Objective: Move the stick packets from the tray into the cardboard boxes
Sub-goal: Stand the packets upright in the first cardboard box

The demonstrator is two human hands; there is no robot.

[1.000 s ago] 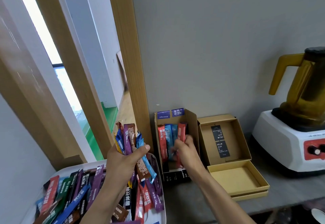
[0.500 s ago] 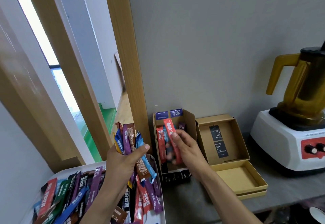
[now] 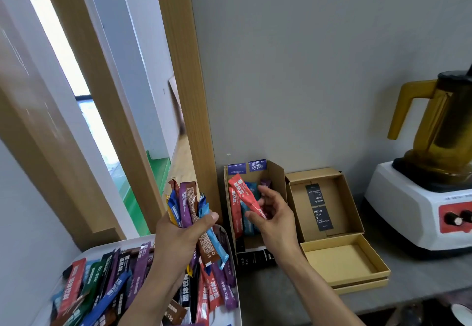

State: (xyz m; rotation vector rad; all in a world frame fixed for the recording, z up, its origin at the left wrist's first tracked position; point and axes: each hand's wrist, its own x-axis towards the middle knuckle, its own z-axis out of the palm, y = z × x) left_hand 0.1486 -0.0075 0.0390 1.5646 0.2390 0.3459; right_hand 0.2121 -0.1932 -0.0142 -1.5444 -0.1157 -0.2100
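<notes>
My left hand [image 3: 182,233] grips a bunch of stick packets [image 3: 190,205] in purple, brown, blue and yellow, held upright above the white tray [image 3: 107,249]. The tray holds a heap of several more coloured packets [image 3: 109,287]. My right hand [image 3: 274,218] pinches a red stick packet [image 3: 242,194] just over the narrow cardboard box [image 3: 278,177], which stands against the wall with red and blue packets [image 3: 246,223] inside. To its right sits a wider open cardboard box [image 3: 352,198] with black labels in it.
A shallow yellow box lid [image 3: 344,261] lies in front of the wider box. A white blender base with an amber jug [image 3: 429,198] stands at the right on the grey counter [image 3: 270,300]. A wooden door frame [image 3: 184,95] rises left of the boxes.
My right hand has lifted out of the narrow box with a red packet, raising and tilting it above the others. My left hand has kept its bunch still.
</notes>
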